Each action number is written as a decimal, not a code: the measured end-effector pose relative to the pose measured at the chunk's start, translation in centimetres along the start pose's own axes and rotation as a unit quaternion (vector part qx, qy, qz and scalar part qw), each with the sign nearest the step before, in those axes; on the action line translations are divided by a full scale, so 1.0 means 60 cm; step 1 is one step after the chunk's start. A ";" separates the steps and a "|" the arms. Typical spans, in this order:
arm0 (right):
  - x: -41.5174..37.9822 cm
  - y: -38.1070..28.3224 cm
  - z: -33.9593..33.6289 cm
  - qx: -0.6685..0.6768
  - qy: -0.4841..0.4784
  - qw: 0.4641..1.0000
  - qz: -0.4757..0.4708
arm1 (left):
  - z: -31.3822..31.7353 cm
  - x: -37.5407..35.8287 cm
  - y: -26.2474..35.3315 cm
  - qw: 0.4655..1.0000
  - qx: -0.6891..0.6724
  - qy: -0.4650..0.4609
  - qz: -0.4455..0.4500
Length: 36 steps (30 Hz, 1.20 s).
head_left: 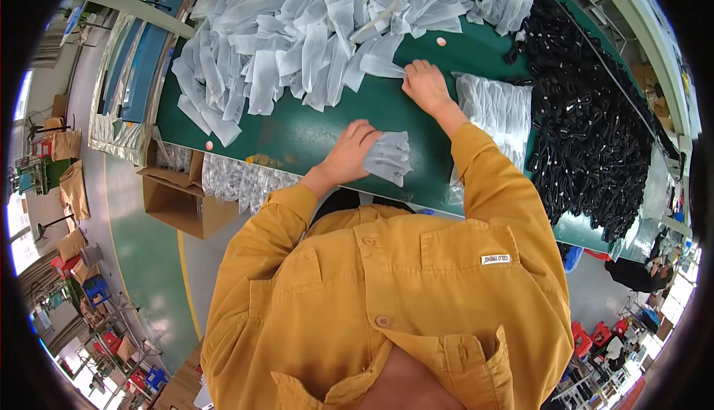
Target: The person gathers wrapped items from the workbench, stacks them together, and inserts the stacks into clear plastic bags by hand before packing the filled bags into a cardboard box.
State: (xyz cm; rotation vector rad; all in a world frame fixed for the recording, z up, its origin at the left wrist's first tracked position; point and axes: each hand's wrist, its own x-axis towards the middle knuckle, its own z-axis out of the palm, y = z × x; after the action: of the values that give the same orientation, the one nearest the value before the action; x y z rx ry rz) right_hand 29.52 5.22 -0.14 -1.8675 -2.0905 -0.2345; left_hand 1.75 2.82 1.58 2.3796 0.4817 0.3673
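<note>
My left hand (pixel 348 153) is closed round one end of a small stack of frosted plastic sleeves (pixel 390 159) near the front edge of the green table (pixel 290 139). Farther forward and to the right, my right hand (pixel 427 84) pinches the end of a single frosted sleeve (pixel 382 66) at the border of the big pile. That pile of loose frosted sleeves (pixel 297 31) spreads across the far side of the table. A clear bag packed with sleeves (pixel 497 116) lies just right of my right hand.
Black coiled cables (pixel 587 135) are heaped along the right side. Below the table's front left edge stand an open cardboard box (pixel 175 205) and clear bags of parts (pixel 242 179). A blue panel (pixel 149 60) is at the left, and a metal bar crosses the upper left.
</note>
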 end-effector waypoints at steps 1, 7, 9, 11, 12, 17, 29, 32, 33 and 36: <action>-0.022 -0.013 -0.005 0.037 0.002 0.999 0.000 | -0.009 0.001 0.006 1.000 0.020 0.006 0.002; -0.106 -0.084 -0.051 0.246 -0.049 0.968 0.017 | -0.031 0.022 0.027 0.996 0.076 0.042 0.027; -0.134 -0.101 -0.041 0.298 -0.059 0.952 0.031 | -0.030 0.028 0.021 0.996 0.064 0.036 0.039; -0.152 -0.116 -0.058 0.311 -0.044 0.947 0.061 | -0.010 0.022 -0.010 0.999 -0.014 -0.015 0.032; -0.160 -0.126 -0.069 0.317 -0.036 0.945 0.074 | -0.003 0.021 -0.023 0.997 -0.052 -0.041 0.028; -0.206 -0.191 -0.123 0.239 -0.061 0.968 0.048 | 0.020 0.011 -0.011 0.991 -0.123 0.022 0.038; -0.292 -0.213 -0.181 0.381 -0.008 0.876 0.297 | 0.013 0.085 0.055 0.954 -0.261 -0.124 0.084; -0.404 -0.209 -0.297 0.418 0.037 0.825 0.378 | 0.032 0.115 0.151 0.893 -0.394 -0.192 0.104; -0.454 -0.214 -0.333 0.394 0.064 0.814 0.421 | 0.058 0.119 0.167 0.922 -0.324 -0.172 0.124; -0.586 -0.234 -0.401 0.250 0.150 0.777 0.557 | 0.101 0.136 0.247 0.954 -0.170 -0.118 0.215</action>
State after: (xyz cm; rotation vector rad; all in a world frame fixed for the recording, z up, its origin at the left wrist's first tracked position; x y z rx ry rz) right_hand 21.95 -37.48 11.38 -2.1398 -0.4972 0.2779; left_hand 14.94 -7.51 8.10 2.1345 -0.2042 0.3188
